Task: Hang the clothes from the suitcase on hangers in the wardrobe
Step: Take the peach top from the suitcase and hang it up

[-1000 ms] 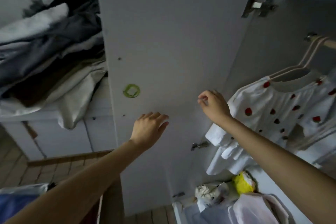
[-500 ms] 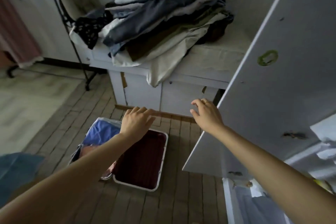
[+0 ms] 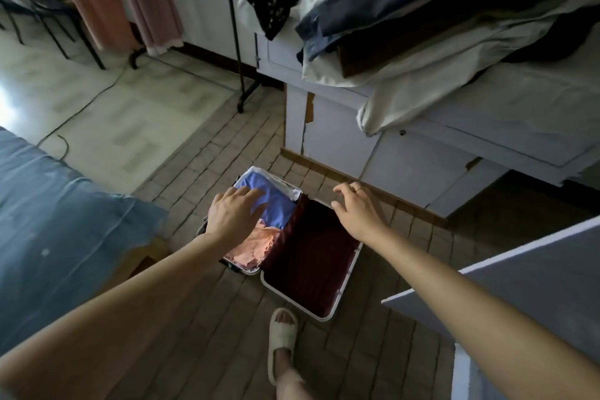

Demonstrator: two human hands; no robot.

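Home bedroom, bed, clothes pile

A brick-patterned tiled floor carries an open suitcase, lying flat with both halves spread: one half holds folded blue, white and pink clothes, the other shows dark red lining. Beside it stands a white cabinet, its top heaped with mixed garments.

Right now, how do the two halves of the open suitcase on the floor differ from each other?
The left half holds folded clothes, a blue garment above a pink garment; the right half shows only its dark red lining. The left hand reaches over the left half, while the right hand hovers by the far corner of the right half. Both halves lie flat and open on the brick floor.
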